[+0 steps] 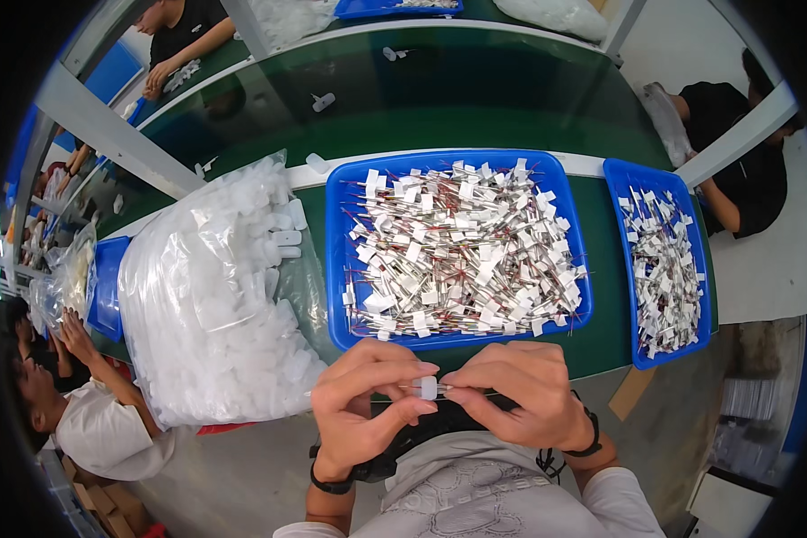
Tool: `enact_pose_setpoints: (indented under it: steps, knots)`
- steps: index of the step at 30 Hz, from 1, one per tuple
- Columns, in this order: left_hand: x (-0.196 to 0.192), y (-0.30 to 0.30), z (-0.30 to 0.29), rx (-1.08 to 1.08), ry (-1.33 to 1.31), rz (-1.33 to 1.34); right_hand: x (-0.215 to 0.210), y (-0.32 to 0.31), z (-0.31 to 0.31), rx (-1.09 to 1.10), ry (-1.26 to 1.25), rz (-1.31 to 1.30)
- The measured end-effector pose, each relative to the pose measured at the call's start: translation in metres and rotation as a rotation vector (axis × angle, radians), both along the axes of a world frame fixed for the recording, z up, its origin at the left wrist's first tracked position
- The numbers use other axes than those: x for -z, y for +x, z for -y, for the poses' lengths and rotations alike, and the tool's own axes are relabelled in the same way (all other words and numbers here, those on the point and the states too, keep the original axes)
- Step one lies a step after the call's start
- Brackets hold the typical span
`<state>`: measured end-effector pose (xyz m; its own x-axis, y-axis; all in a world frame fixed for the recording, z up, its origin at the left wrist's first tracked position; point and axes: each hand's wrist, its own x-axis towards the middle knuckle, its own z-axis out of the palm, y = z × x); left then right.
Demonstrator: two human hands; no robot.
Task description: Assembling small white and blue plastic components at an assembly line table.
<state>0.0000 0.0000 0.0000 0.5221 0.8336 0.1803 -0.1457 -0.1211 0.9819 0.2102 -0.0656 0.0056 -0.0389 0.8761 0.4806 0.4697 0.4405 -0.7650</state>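
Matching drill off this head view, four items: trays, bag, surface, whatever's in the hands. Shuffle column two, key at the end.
Column one
1. Large tray
2. Clear plastic bag
3. Surface beyond the trays
4. Small white-tabbed part

Column two
A. Dark green
B. Between the fingertips of the left hand and right hand
C. Left of the large tray
D. Blue, heaped with wired pieces

Pairs: 1-D, 2-C, 3-A, 4-B

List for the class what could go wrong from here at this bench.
The small white part, held in a light-looking fingertip grip by the left hand and right hand, might slip and drop.
The larger blue tray is heaped with wired pieces, so a bump could spill some.
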Motion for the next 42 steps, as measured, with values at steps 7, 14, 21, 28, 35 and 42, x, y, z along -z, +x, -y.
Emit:
enact_pose_setpoints:
  steps: [7, 14, 21, 28, 35, 42]
  knots:
    - [0.0, 0.007, 0.003, -0.005, -0.071, 0.072, 0.004, -0.004, -0.002, 0.015, 0.035, -0.097]
    - [0.015, 0.01, 0.011, -0.104, 0.006, 0.093, 0.008, -0.005, 0.0, 0.068, 0.092, -0.049]
    - [0.023, 0.006, 0.004, 0.015, 0.323, 0.038, 0.016, -0.002, 0.001, 0.088, 0.099, -0.039]
    - [0.019, 0.003, 0.002, -0.051, 0.256, -0.178, 0.016, 0.0, 0.004, 0.083, 0.122, 0.004]
    - [0.018, 0.013, 0.007, -0.096, 0.258, -0.08, 0.015, 0.001, 0.005, 0.075, 0.156, 0.031]
    - [0.02, 0.013, 0.013, -0.113, 0.211, 0.016, 0.019, -0.002, 0.005, 0.066, 0.205, -0.004]
